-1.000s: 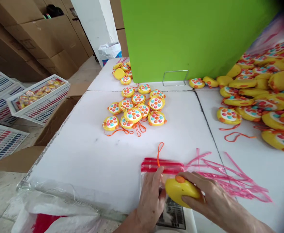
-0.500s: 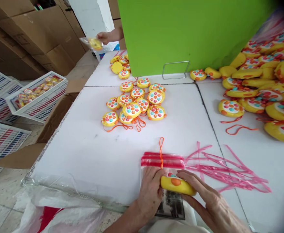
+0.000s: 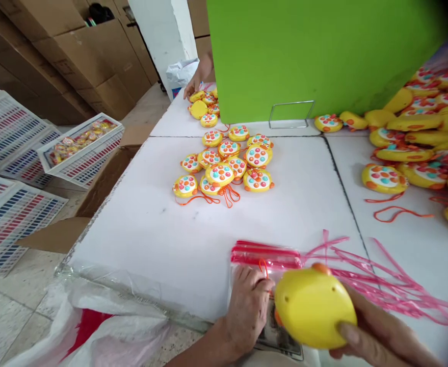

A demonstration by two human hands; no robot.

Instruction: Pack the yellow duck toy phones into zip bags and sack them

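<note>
My right hand [image 3: 380,331] grips a yellow oval toy [image 3: 311,306], its thumb on the plain back, which faces me. A bit of orange shows at the toy's edges. To its left, my left hand [image 3: 248,306] is closed, with the toy's orange cord loop [image 3: 262,266] poking out at its fingertips. That hand rests over a stack of clear plastic bags with red top strips [image 3: 265,253]. A dark, flat item [image 3: 279,336] lies partly hidden beneath the hands and the toy.
Pink plastic strips [image 3: 392,285] lie to the right. Yellow toys with coloured buttons [image 3: 219,174] sit mid-table; more toys [image 3: 384,178] pile up at right. A green panel [image 3: 323,56] stands behind. Another person's hand [image 3: 195,84] reaches toward toys. Baskets [image 3: 82,168] and cartons stand left.
My right hand has lifted the toy to the right and turned its back toward me. The cord is drawn down at my left hand. The other person's hand has lowered to the toys.
</note>
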